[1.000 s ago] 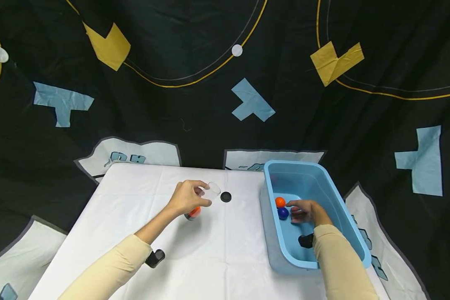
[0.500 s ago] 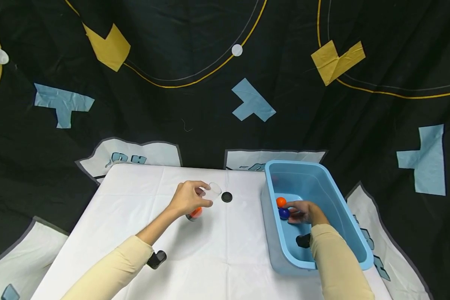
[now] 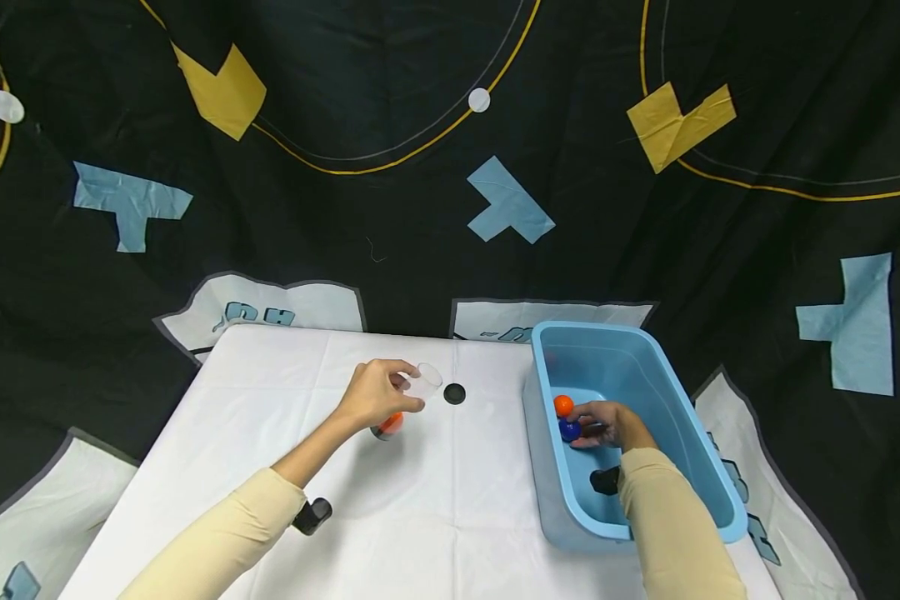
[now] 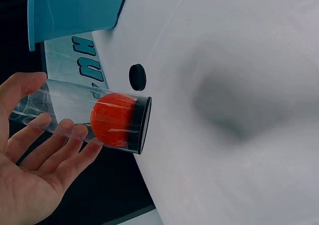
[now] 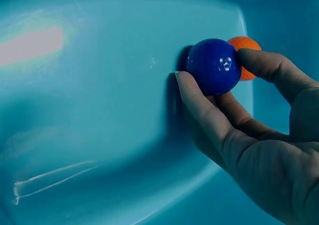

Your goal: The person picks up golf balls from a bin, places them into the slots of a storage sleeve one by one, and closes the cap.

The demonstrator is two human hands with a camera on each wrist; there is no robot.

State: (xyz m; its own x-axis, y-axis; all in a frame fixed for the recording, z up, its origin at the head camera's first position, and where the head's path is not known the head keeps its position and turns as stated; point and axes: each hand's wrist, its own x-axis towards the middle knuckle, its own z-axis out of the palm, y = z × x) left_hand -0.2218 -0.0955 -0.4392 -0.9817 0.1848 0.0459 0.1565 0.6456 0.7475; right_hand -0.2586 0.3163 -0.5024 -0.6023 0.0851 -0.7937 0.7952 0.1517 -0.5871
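Observation:
My left hand (image 3: 378, 396) grips a clear plastic tube (image 4: 70, 98) with a black base, thumb on one side and fingers on the other. An orange-red ball (image 4: 110, 120) sits inside, down against the base. On the white table beyond the tube lies a round black cap (image 3: 454, 394). Inside the light blue bin (image 3: 681, 433), my right hand (image 3: 603, 423) pinches a dark blue ball (image 5: 213, 67) between thumb and fingers, near the bin floor. An orange ball (image 5: 244, 44) is right behind the blue one, partly hidden by it and the thumb.
The bin occupies the right side of the white-covered table (image 3: 495, 467), its walls rising around my right hand. A black curtain (image 3: 390, 242) with taped blue and yellow shapes hangs behind the table.
My right hand has moved slightly left inside the bin, its fingers closing from beside the blue ball to around it. My left hand and the tube have stayed nearly still.

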